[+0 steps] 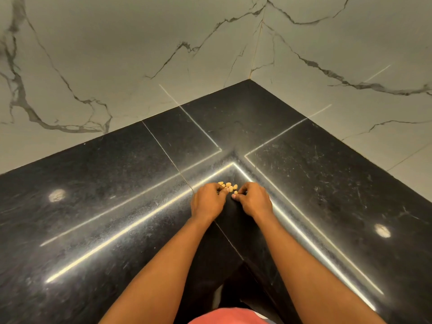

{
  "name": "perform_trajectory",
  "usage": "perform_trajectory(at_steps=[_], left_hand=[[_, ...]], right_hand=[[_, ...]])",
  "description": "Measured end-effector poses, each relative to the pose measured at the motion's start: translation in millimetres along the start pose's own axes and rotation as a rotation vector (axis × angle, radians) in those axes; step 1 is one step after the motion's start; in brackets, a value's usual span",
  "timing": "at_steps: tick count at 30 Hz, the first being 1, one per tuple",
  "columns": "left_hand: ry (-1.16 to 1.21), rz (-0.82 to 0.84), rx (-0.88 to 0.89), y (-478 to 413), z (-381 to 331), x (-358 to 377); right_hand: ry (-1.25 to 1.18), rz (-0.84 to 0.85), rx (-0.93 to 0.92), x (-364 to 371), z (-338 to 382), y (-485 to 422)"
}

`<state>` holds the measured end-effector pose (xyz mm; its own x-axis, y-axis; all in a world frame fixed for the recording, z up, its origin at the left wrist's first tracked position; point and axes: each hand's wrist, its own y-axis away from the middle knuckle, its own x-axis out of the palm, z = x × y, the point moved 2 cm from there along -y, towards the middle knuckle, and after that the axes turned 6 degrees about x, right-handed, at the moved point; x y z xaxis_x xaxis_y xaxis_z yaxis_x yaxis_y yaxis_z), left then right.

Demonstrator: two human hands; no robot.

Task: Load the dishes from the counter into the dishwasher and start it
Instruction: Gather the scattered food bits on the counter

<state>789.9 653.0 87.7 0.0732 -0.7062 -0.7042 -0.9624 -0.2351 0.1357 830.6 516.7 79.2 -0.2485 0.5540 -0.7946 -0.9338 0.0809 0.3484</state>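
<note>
Curling their fingers over a small heap of pale yellow kernels [228, 186], the left hand [208, 201] and right hand [253, 201] are close together, knuckles up, low over the black stone counter [117, 183]. The kernels lie at both hands' fingertips, partly between them and partly just beyond. Whether either hand pinches a kernel cannot be told. Marbled wall tiles [117, 54] rise well beyond the hands.

Sm. heap of yellow-tan kernels [228, 187], several, packed close; exact type unclear. Behind: pale marble-look wall tiles [117, 54] w/ grey veins, 2 walls meeting in a corner. Coral-pink fabric [229, 316] at bottom edge.
</note>
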Motion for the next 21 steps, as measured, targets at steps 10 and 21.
perform_trajectory(at_steps=[10,21], left_hand=[[-0.734,0.136,0.286,-6.3,-27.3,2.9],[-0.860,0.204,0.442,-12.7,-32.1,9.6]], right_hand=[[0.053,0.016,-0.058,-8.4,6.9,0.2],[0.440,0.009,-0.230,-14.0,33.1,6.5]])
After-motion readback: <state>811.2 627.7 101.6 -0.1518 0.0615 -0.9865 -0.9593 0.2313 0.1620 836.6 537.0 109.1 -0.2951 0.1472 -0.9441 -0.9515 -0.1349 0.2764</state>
